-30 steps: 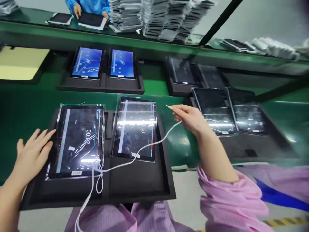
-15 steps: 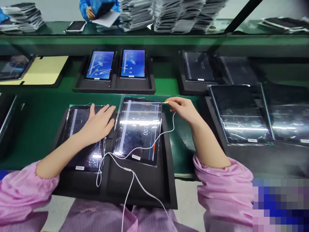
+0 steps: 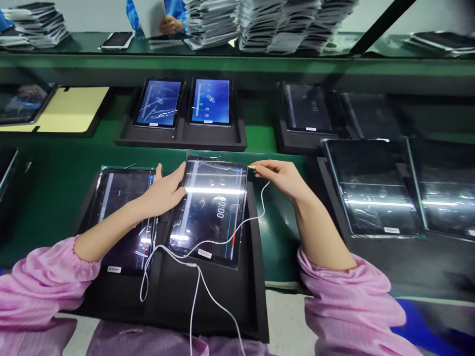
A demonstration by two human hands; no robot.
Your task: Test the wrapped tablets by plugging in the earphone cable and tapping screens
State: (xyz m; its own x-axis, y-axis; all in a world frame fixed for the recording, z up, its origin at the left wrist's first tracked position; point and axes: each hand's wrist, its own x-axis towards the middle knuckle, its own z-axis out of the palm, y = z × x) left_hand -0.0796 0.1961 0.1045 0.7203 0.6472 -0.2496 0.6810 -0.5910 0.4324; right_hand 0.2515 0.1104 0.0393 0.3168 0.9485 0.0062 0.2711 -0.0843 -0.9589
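My right hand (image 3: 280, 178) pinches the pale yellow plug of a white earphone cable (image 3: 222, 242) at the upper right corner of a tablet (image 3: 208, 217). Whether the plug sits in the socket is too small to tell. That tablet, under clear film, shows a clock and lies slightly turned in a black two-bay tray (image 3: 218, 311). My left hand (image 3: 166, 190) is open, its fingertips against the tablet's left edge. Beneath my left wrist, a second tablet (image 3: 118, 198) with a dim screen lies in the left bay. The cable loops across both tablets and forks downward.
Behind, another tray (image 3: 178, 138) holds two tablets with lit blue screens. More tablets in film (image 3: 374, 188) lie on the right. Yellow sheet (image 3: 72, 109) and another tablet are at far left. Across the bench, a person's hand (image 3: 171, 24) holds a sheet near stacked packets (image 3: 211, 22).
My left hand has moved right, from above the left tablet to the right tablet's edge. My right hand keeps its pinch on the plug. The right tablet's screen now shows the clock more clearly.
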